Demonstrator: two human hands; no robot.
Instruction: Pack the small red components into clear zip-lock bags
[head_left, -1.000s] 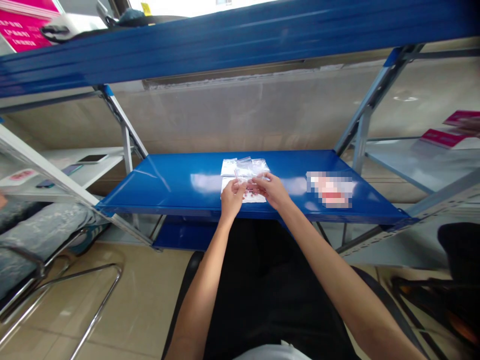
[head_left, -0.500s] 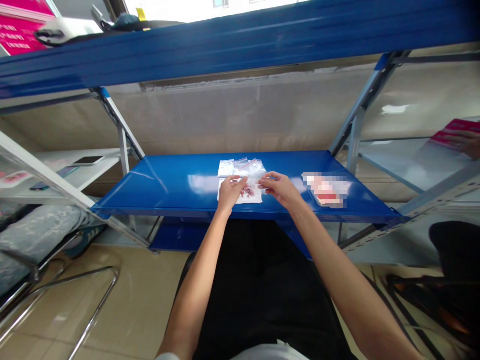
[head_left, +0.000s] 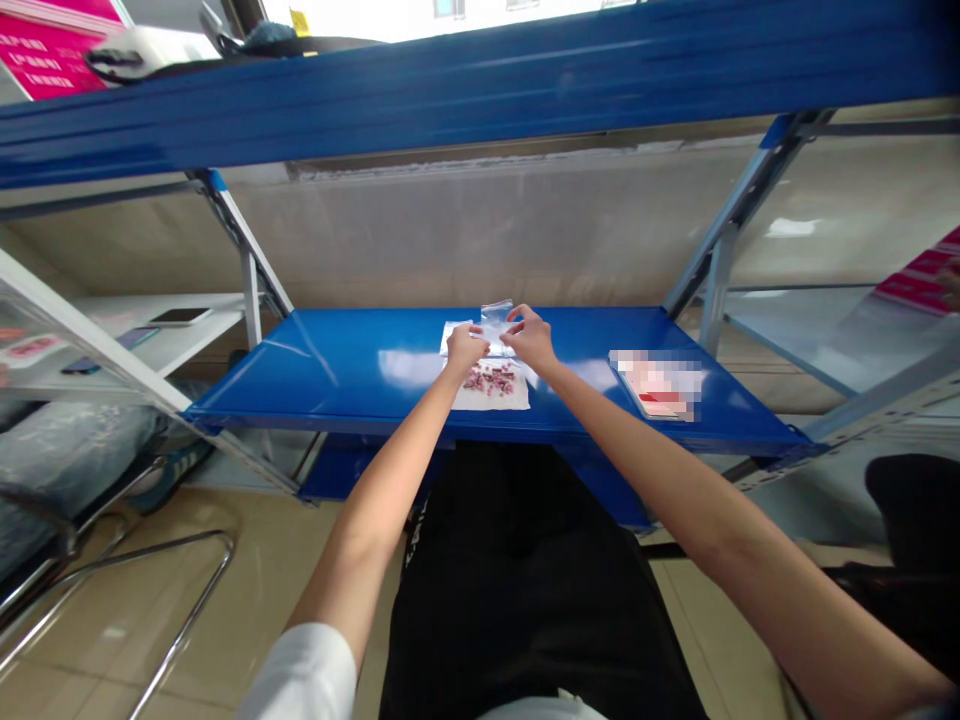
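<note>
Above the blue shelf, a clear zip-lock bag [head_left: 496,318] is held up between my two hands. My left hand [head_left: 466,347] is closed with its fingertips at the bag's left side. On the other side, my right hand [head_left: 532,340] pinches the bag between thumb and fingers. Just below them lies a white sheet [head_left: 491,402] with many small pink and dark red pieces [head_left: 496,380] scattered on it. Part of a white packet or stack of bags [head_left: 448,334] shows behind my left hand; what it holds is hidden.
The blue shelf [head_left: 337,360] has metal uprights at both ends and a blue beam [head_left: 480,95] overhead. A flat, blurred-out item [head_left: 652,390] lies to the right. Phones [head_left: 180,316] rest on the white shelf at left. A pink item [head_left: 926,275] is at far right.
Both hands have moved up and away from over the pink pieces, which show more now. The clear bag is now raised between them.
</note>
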